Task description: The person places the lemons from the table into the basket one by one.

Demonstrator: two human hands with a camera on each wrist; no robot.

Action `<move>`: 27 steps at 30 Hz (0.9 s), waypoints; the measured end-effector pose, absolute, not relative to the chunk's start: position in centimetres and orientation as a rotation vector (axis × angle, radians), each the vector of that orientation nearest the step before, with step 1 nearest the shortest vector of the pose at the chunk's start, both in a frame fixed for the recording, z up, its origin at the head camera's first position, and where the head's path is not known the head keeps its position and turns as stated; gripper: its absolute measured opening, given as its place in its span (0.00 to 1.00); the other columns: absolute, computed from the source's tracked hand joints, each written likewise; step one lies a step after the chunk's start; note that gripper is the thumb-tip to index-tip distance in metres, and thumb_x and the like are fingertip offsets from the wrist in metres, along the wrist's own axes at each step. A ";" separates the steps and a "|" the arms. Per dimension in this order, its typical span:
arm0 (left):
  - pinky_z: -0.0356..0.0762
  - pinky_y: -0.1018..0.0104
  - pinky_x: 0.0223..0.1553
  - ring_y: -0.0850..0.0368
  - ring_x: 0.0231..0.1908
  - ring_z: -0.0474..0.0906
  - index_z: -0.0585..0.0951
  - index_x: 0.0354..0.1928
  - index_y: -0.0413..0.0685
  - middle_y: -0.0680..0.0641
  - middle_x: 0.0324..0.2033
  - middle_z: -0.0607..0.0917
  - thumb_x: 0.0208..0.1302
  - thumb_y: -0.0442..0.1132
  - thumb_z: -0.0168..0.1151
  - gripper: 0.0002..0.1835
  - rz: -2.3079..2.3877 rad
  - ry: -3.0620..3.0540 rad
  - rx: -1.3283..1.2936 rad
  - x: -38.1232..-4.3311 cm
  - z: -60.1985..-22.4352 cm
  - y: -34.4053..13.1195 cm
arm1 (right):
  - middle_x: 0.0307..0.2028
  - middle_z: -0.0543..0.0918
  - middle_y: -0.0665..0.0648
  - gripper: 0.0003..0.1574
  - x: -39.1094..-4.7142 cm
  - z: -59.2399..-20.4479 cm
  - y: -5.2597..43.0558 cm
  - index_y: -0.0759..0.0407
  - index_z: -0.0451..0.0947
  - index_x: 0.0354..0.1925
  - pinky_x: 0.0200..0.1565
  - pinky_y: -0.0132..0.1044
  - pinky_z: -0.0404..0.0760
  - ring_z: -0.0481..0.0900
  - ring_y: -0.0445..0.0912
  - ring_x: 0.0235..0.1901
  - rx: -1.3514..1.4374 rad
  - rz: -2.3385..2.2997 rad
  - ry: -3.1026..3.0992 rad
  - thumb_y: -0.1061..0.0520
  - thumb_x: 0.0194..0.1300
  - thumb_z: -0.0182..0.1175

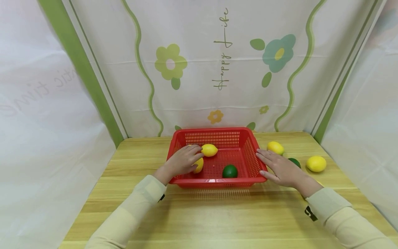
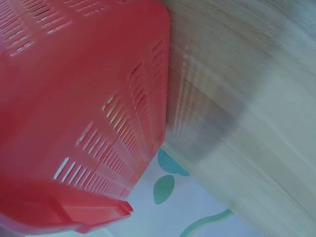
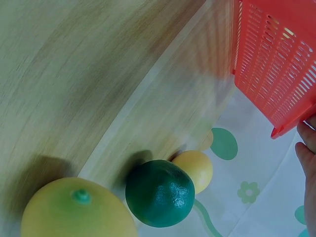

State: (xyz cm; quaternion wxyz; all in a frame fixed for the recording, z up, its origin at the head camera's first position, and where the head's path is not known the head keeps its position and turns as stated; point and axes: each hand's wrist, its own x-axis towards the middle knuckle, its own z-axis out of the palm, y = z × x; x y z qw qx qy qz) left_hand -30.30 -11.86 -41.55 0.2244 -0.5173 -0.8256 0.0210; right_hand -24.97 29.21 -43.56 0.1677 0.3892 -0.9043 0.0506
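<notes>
The red basket [image 1: 214,180] stands on the counter [image 1: 217,221], its back rim near the fabric backdrop [image 1: 192,103]. Bare wood extends in front of the basket and at its left side. At the right, fruit narrows the room: a yellow fruit near the basket [image 1: 275,148], a dark green fruit [image 1: 294,162] and an outer yellow fruit [image 1: 316,163].

Right hand [image 1: 281,169]: fingers extended and close together against the right rim, thumb apart. Left hand [image 1: 183,159]: reaches over the left rim; fingers are slightly bent and spread above the inner yellow fruit [image 1: 199,165]. Whether they pinch this fruit cannot be determined; the left wrist view shows only the basket's outer wall.

The left hand partly covers the inner yellow fruit. The right hand partly covers the dark green fruit. The front rim hides the base of the green fruit in the basket [image 1: 230,171]. The right wrist view cuts off a large yellow fruit [image 3: 74,212] at its lower edge.

Basket: slotted, glossy, plastic-looking walls, rounded corners. The rear yellow fruit [image 1: 209,150] is oval, pointed at one end. Counter: light, streaked wood grain.
</notes>
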 end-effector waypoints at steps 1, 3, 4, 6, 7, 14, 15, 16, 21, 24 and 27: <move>0.72 0.55 0.59 0.46 0.57 0.74 0.80 0.54 0.41 0.39 0.55 0.79 0.53 0.43 0.75 0.26 0.065 -2.280 -1.424 -30.3 -41.5 -11.9 | 0.66 0.67 0.68 0.40 -25.0 -43.6 29.2 0.71 0.66 0.66 0.61 0.57 0.68 0.65 0.64 0.64 1.108 0.145 -2.572 0.44 0.68 0.59; 0.72 0.56 0.60 0.46 0.58 0.74 0.80 0.54 0.41 0.40 0.55 0.79 0.54 0.43 0.75 0.26 0.073 -2.275 -1.420 -30.2 -41.5 -12.0 | 0.66 0.67 0.68 0.40 -25.0 -43.6 29.2 0.71 0.66 0.66 0.61 0.57 0.68 0.65 0.63 0.64 1.107 0.148 -2.573 0.45 0.68 0.59; 0.72 0.56 0.59 0.46 0.57 0.74 0.81 0.53 0.41 0.40 0.55 0.80 0.53 0.42 0.75 0.26 0.065 -2.268 -1.419 -30.2 -41.5 -12.1 | 0.66 0.67 0.68 0.40 -25.0 -43.6 29.2 0.71 0.66 0.66 0.61 0.57 0.68 0.65 0.64 0.64 1.108 0.149 -2.572 0.45 0.67 0.59; 0.72 0.56 0.59 0.47 0.56 0.75 0.80 0.53 0.41 0.40 0.54 0.80 0.53 0.42 0.75 0.26 0.041 -2.255 -1.422 -30.2 -41.4 -12.2 | 0.66 0.67 0.68 0.40 -24.9 -43.6 29.2 0.71 0.66 0.66 0.61 0.57 0.68 0.65 0.64 0.64 1.109 0.151 -2.572 0.45 0.67 0.59; 0.73 0.56 0.59 0.47 0.56 0.75 0.80 0.53 0.41 0.40 0.54 0.80 0.52 0.41 0.76 0.26 0.027 -2.248 -1.425 -30.2 -41.4 -12.2 | 0.66 0.67 0.68 0.40 -24.9 -43.6 29.2 0.71 0.66 0.66 0.60 0.57 0.68 0.65 0.64 0.64 1.110 0.151 -2.570 0.45 0.67 0.59; 0.74 0.55 0.57 0.47 0.55 0.75 0.80 0.51 0.41 0.40 0.52 0.80 0.51 0.40 0.76 0.25 -0.039 -2.241 -1.429 -30.3 -41.3 -12.7 | 0.66 0.67 0.67 0.40 -25.1 -43.6 29.2 0.71 0.66 0.66 0.60 0.57 0.69 0.66 0.65 0.63 1.111 0.142 -2.577 0.44 0.68 0.58; 0.74 0.55 0.57 0.47 0.55 0.75 0.80 0.50 0.41 0.40 0.52 0.80 0.51 0.40 0.76 0.25 -0.041 -2.240 -1.429 -30.3 -41.2 -12.8 | 0.66 0.67 0.67 0.40 -25.1 -43.6 29.2 0.71 0.66 0.66 0.60 0.57 0.69 0.66 0.64 0.63 1.111 0.140 -2.577 0.44 0.68 0.58; 0.75 0.55 0.57 0.47 0.55 0.75 0.80 0.50 0.41 0.40 0.52 0.80 0.51 0.40 0.76 0.24 -0.040 -2.238 -1.428 -30.3 -41.2 -12.9 | 0.66 0.67 0.67 0.40 -25.0 -43.6 29.2 0.71 0.66 0.66 0.60 0.57 0.69 0.66 0.64 0.64 1.110 0.137 -2.576 0.44 0.68 0.58; 0.75 0.54 0.56 0.47 0.54 0.76 0.80 0.50 0.42 0.40 0.52 0.81 0.50 0.39 0.77 0.24 -0.059 -2.236 -1.421 -30.3 -41.2 -13.1 | 0.66 0.68 0.68 0.40 -24.9 -43.3 29.2 0.71 0.67 0.65 0.59 0.58 0.69 0.66 0.64 0.63 1.113 0.130 -2.569 0.44 0.67 0.59; 0.76 0.54 0.56 0.47 0.53 0.76 0.80 0.50 0.42 0.40 0.51 0.81 0.50 0.38 0.77 0.24 -0.094 -2.233 -1.415 -30.2 -41.1 -13.3 | 0.65 0.68 0.68 0.41 -24.9 -43.2 29.2 0.71 0.67 0.65 0.60 0.58 0.69 0.66 0.64 0.63 1.116 0.129 -2.570 0.44 0.67 0.59; 0.76 0.54 0.55 0.46 0.53 0.76 0.80 0.50 0.41 0.40 0.51 0.81 0.49 0.39 0.77 0.25 -0.128 -2.216 -1.405 -30.1 -41.1 -13.6 | 0.66 0.68 0.68 0.41 -24.9 -43.2 29.2 0.71 0.67 0.65 0.60 0.57 0.68 0.66 0.64 0.64 1.114 0.126 -2.576 0.44 0.67 0.59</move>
